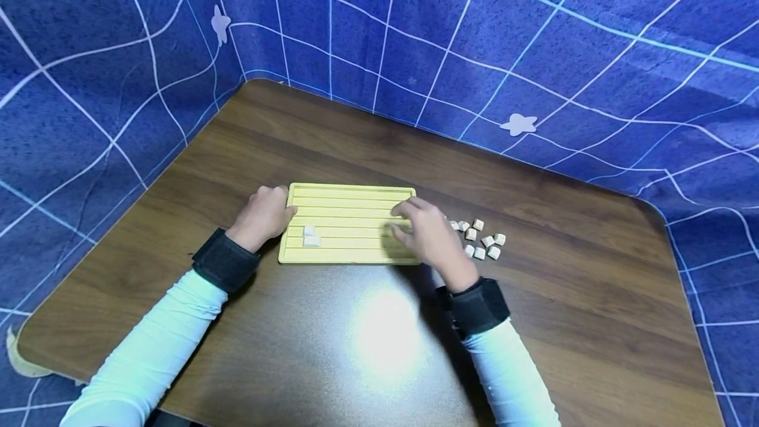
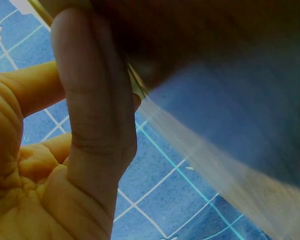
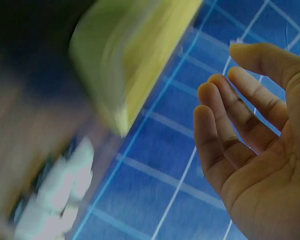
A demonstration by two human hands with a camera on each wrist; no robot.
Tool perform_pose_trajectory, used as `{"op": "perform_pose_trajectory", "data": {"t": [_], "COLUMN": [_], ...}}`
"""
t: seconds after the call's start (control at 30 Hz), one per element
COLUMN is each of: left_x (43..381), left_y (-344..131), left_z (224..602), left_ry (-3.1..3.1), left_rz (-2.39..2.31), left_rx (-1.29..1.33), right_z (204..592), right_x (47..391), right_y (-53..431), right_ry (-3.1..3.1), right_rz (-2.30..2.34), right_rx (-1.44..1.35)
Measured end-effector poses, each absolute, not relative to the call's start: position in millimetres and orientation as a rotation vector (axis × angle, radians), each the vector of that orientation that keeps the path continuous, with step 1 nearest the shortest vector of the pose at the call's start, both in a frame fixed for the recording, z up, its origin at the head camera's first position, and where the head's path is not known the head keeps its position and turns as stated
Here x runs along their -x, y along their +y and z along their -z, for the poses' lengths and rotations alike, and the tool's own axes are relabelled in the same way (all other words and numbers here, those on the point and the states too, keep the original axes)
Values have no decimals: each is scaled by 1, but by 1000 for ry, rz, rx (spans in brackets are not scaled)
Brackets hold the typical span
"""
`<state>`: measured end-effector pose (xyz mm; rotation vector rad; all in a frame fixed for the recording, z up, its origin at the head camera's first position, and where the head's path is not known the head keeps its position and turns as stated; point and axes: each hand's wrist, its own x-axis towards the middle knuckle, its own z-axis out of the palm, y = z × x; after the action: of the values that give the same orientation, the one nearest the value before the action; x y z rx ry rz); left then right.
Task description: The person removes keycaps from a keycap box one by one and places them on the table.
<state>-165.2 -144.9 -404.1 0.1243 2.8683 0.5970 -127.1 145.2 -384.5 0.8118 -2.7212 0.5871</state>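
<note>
A yellow ridged tray (image 1: 350,257) lies flat on the table, its long side running left to right. My left hand (image 1: 263,217) pinches its left edge, thumb over the rim; in the left wrist view the thumb (image 2: 97,95) hides most of that contact. Two small white cubes (image 1: 311,240) sit in the tray's lower-left rows. Over the tray's right end hovers my right hand (image 1: 431,234), fingers loosely bent and holding nothing. The right wrist view shows the open palm (image 3: 270,180), with the fingers apart from the thumb.
Several loose white cubes (image 1: 487,241) are scattered on the brown wooden table (image 1: 581,295) just right of the tray, some partly behind the right hand. A blue patterned cloth (image 1: 356,31) with white lines hangs behind the table's far edge.
</note>
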Motion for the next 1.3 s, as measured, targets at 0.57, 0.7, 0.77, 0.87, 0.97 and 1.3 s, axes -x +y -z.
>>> {"op": "perform_pose_trajectory", "data": {"t": [0.57, 0.7, 0.77, 0.87, 0.97, 1.3], "left_x": [164, 163, 163, 163, 162, 163], "left_y": [-146, -147, -147, -147, -147, -148], "left_z": [406, 406, 407, 407, 407, 404], "left_ry": [2913, 2934, 2943, 2949, 2947, 2914], "left_rz": [-629, -633, -632, -632, -626, -617], "left_rx": [-202, -205, -211, -217, -215, -183], "right_z": [393, 396, 397, 399, 400, 399], "right_x": [122, 120, 119, 118, 118, 118], "right_y": [54, 41, 36, 30, 26, 23], "right_ry": [-2796, -2809, -2801, -2793, -2798, -2846], "right_rz": [-414, -394, -382, -345, -296, -241], "right_rx": [-1110, -1141, -1148, -1143, -1128, -1097]}}
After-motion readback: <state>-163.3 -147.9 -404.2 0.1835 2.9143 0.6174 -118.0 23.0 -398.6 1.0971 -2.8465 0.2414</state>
